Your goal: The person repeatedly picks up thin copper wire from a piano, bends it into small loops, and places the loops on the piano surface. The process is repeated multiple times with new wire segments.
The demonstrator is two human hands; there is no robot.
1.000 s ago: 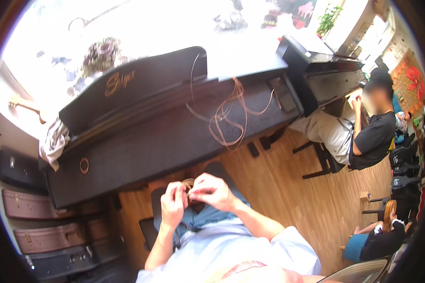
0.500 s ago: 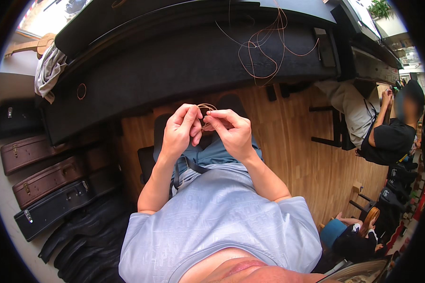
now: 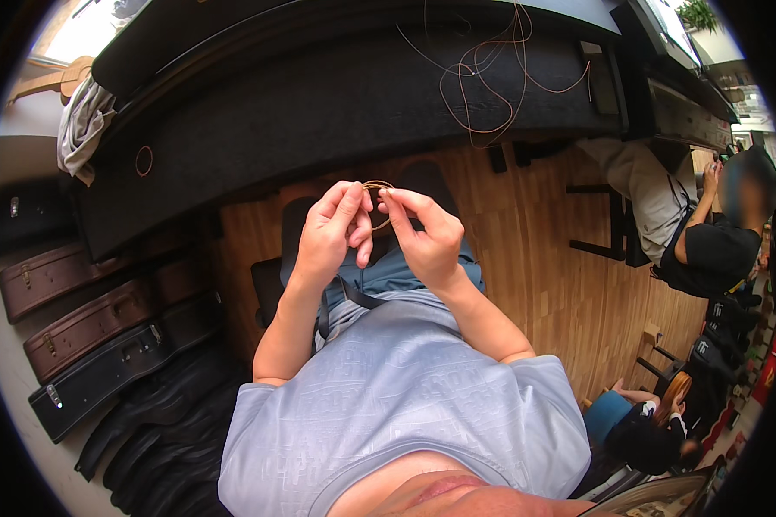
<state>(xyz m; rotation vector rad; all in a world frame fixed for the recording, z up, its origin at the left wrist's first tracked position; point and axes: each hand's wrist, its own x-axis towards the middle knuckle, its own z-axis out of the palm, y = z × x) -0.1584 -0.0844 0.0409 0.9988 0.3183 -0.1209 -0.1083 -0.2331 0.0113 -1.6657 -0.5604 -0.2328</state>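
A small ring of coiled, copper-coloured guitar string (image 3: 378, 183) is held between my two hands in front of my lap. My left hand (image 3: 326, 231) pinches its left side between thumb and fingers, the other fingers curling below. On the opposite side, my right hand (image 3: 428, 234) grips the ring with thumb and forefinger at its top. Part of the coil arcs below the fingertips; the rest is hidden by the fingers. Beyond my hands, loose tangled strings (image 3: 560, 91) lie on the black table (image 3: 319, 121), and another small coil (image 3: 137, 161) rests at its left end.
Instrument cases (image 3: 86, 323) line the floor to my left, by a grey cloth (image 3: 86, 129) and a wooden headstock (image 3: 65, 80). At right sits a person in black (image 3: 716, 250); another person (image 3: 642, 439) is lower right. Wooden floor (image 3: 543, 258) runs between us.
My right fingertips have shifted up along the ring, and more of its lower arc shows. The left hand stays on the coil. The view has shifted slightly.
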